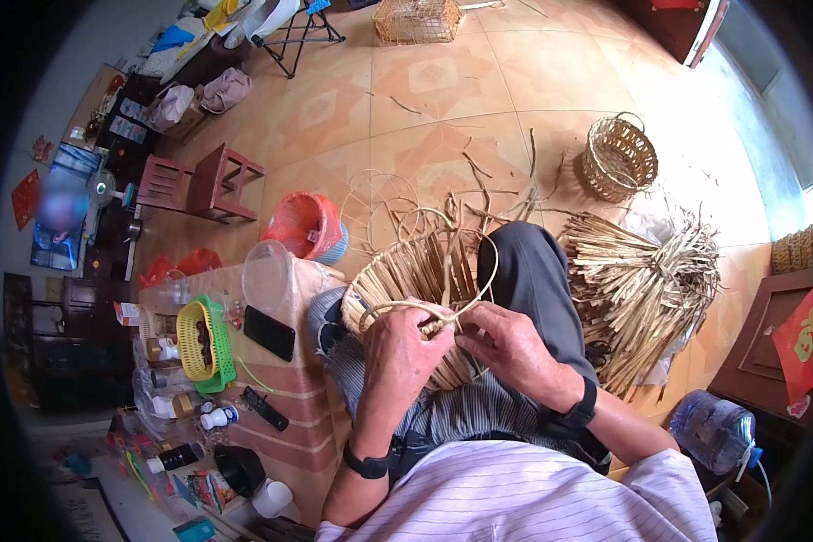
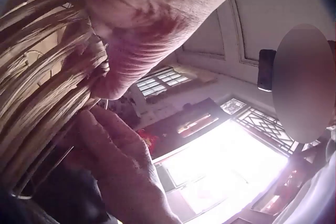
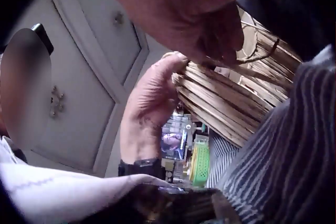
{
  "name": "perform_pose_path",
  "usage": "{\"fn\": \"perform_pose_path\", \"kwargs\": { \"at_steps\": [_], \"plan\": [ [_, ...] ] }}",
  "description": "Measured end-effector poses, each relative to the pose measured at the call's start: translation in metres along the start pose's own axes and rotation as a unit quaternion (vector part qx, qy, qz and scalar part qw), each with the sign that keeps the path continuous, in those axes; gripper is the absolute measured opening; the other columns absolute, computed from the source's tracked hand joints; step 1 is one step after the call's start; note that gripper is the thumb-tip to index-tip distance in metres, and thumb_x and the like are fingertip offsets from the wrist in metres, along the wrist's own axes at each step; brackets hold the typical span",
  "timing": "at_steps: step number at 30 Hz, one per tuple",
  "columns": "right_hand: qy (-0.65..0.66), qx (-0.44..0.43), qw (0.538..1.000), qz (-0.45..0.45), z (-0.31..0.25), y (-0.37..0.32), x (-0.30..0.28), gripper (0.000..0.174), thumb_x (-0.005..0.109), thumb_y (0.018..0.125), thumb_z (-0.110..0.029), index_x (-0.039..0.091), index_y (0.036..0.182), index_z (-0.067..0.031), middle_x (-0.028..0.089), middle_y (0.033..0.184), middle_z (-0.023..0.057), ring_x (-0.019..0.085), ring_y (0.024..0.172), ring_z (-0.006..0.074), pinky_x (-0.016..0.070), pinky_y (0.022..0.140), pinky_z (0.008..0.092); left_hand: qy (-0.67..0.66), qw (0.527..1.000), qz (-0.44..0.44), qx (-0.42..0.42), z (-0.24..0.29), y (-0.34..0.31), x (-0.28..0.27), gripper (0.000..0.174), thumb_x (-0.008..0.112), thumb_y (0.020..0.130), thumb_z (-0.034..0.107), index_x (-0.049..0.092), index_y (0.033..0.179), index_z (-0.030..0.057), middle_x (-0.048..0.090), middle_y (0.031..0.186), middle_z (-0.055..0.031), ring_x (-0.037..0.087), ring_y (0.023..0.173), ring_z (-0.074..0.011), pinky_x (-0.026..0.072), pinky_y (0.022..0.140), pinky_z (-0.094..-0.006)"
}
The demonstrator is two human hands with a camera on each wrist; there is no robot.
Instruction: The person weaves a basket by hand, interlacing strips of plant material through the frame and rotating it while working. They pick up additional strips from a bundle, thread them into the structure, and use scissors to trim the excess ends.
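A half-woven basket [image 1: 397,282] of flat brown strips lies tilted in the person's lap. The left hand [image 1: 399,350] grips its near rim, with the thumb over the edge. Close beside it, the right hand [image 1: 506,346] pinches a thin pale vine strand [image 1: 492,271] that loops up from the rim. From the left wrist view, the basket's upright strips [image 2: 47,92] run up to the fingers. The right wrist view has the left hand [image 3: 147,103] at the rim and the right hand [image 3: 184,14] over it; the right fingertips are partly hidden.
A big bundle of dry strips [image 1: 646,289] lies on the floor to the right, below a finished small basket [image 1: 620,158]. At left, a table [image 1: 285,393] bears a phone [image 1: 269,333] and a green-yellow basket [image 1: 203,343]. A red-lined bin [image 1: 305,224] stands beyond.
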State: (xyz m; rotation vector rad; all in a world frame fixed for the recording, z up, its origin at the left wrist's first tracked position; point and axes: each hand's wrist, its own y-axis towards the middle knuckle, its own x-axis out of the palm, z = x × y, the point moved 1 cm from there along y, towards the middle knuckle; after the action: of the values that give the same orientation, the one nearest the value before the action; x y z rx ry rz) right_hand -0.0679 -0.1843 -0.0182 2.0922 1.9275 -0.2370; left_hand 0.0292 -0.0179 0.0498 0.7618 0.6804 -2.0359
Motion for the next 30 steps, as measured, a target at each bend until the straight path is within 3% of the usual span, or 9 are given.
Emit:
{"fn": "perform_pose_path", "kwargs": {
  "at_steps": [6, 9, 15, 18, 21, 24, 27, 28, 30],
  "plan": [
    [0.047, 0.045, 0.997, 0.039, 0.001, -0.002, 0.006, 0.022, 0.081, 0.097, -0.009, 0.067, 0.112, -0.0001, 0.063, 0.102, 0.0189, 0.067, 0.091, 0.0401, 0.0568, 0.08, 0.0464, -0.017, 0.998, -0.053, -0.016, -0.008, 0.002, -0.004, 0.025, 0.08, 0.092, 0.013, 0.083, 0.111, -0.0033, 0.084, 0.106, -0.0182, 0.082, 0.097, -0.0258, 0.0609, 0.089, -0.0368],
    [0.056, -0.004, 0.998, 0.021, 0.006, -0.001, 0.008, 0.024, 0.08, 0.099, -0.013, 0.066, 0.113, 0.0009, 0.061, 0.1, 0.0187, 0.065, 0.089, 0.0395, 0.0561, 0.082, 0.046, -0.021, 0.998, -0.054, 0.004, -0.004, 0.002, -0.008, 0.027, 0.081, 0.093, 0.017, 0.084, 0.114, 0.0017, 0.083, 0.103, -0.0198, 0.081, 0.097, -0.0353, 0.0619, 0.087, -0.043],
    [0.037, -0.069, 0.996, -0.041, 0.036, -0.003, 0.018, 0.032, 0.08, 0.1, -0.015, 0.064, 0.121, 0.0024, 0.064, 0.103, 0.0207, 0.065, 0.093, 0.0426, 0.056, 0.085, 0.049, -0.105, 0.991, -0.079, -0.009, -0.014, 0.004, -0.007, 0.03, 0.08, 0.093, 0.016, 0.082, 0.12, 0.0019, 0.084, 0.106, -0.019, 0.082, 0.099, -0.032, 0.0623, 0.089, -0.0409],
    [0.061, 0.012, 0.996, -0.066, 0.023, -0.005, 0.013, 0.032, 0.082, 0.098, -0.015, 0.065, 0.119, 0.0022, 0.065, 0.103, 0.0216, 0.066, 0.093, 0.0436, 0.0564, 0.085, 0.0481, -0.152, 0.982, -0.112, -0.008, -0.021, 0.005, -0.005, 0.034, 0.077, 0.097, 0.005, 0.076, 0.129, -0.0054, 0.083, 0.113, -0.0133, 0.078, 0.106, -0.0158, 0.0615, 0.092, -0.0322],
    [0.137, 0.111, 0.984, -0.026, 0.006, -0.007, 0.012, 0.033, 0.083, 0.096, -0.014, 0.065, 0.119, 0.0007, 0.067, 0.104, 0.0217, 0.067, 0.092, 0.0437, 0.057, 0.084, 0.0469, -0.119, 0.987, -0.111, 0.001, -0.015, 0.004, -0.011, 0.034, 0.075, 0.098, 0.005, 0.075, 0.131, -0.005, 0.082, 0.115, -0.0152, 0.077, 0.109, -0.0161, 0.0613, 0.094, -0.0321],
    [-0.019, 0.0, 0.999, 0.027, -0.002, -0.01, 0.005, 0.033, 0.084, 0.094, -0.013, 0.065, 0.119, -0.0014, 0.067, 0.104, 0.0209, 0.068, 0.09, 0.0433, 0.0579, 0.082, 0.0465, -0.172, 0.975, -0.136, -0.023, -0.02, 0.004, -0.003, 0.031, 0.074, 0.1, 0.006, 0.076, 0.129, -0.0046, 0.082, 0.116, -0.0153, 0.076, 0.11, -0.0166, 0.061, 0.096, -0.0327],
    [-0.133, 0.005, 0.99, 0.048, -0.009, -0.017, 0.01, 0.024, 0.083, 0.093, -0.012, 0.065, 0.107, -0.0049, 0.068, 0.098, 0.0216, 0.069, 0.087, 0.0455, 0.058, 0.075, 0.0506, -0.229, 0.966, -0.118, -0.006, -0.029, 0.001, 0.009, 0.026, 0.075, 0.101, 0.009, 0.079, 0.123, -0.003, 0.083, 0.115, -0.013, 0.076, 0.107, -0.0162, 0.061, 0.1, -0.036],
    [-0.148, 0.018, 0.987, 0.06, -0.017, -0.015, 0.01, 0.021, 0.083, 0.092, -0.01, 0.064, 0.098, -0.0048, 0.068, 0.088, 0.0206, 0.069, 0.08, 0.0451, 0.0577, 0.071, 0.0506, -0.269, 0.96, -0.042, 0.06, -0.049, 0.005, 0.038, 0.024, 0.077, 0.096, 0.021, 0.081, 0.111, 0.0029, 0.079, 0.089, -0.0175, 0.079, 0.083, -0.0216, 0.0598, 0.076, -0.0416],
    [-0.174, -0.015, 0.981, 0.087, -0.016, -0.015, 0.012, 0.019, 0.081, 0.09, -0.005, 0.062, 0.092, -0.0041, 0.064, 0.078, 0.0205, 0.067, 0.07, 0.0442, 0.0536, 0.063, 0.0498, -0.141, 0.99, -0.019, 0.025, -0.028, 0.002, 0.022, 0.028, 0.079, 0.093, 0.033, 0.083, 0.101, 0.0061, 0.077, 0.083, -0.0201, 0.078, 0.079, -0.0362, 0.058, 0.071, -0.0469]
  ]
}}
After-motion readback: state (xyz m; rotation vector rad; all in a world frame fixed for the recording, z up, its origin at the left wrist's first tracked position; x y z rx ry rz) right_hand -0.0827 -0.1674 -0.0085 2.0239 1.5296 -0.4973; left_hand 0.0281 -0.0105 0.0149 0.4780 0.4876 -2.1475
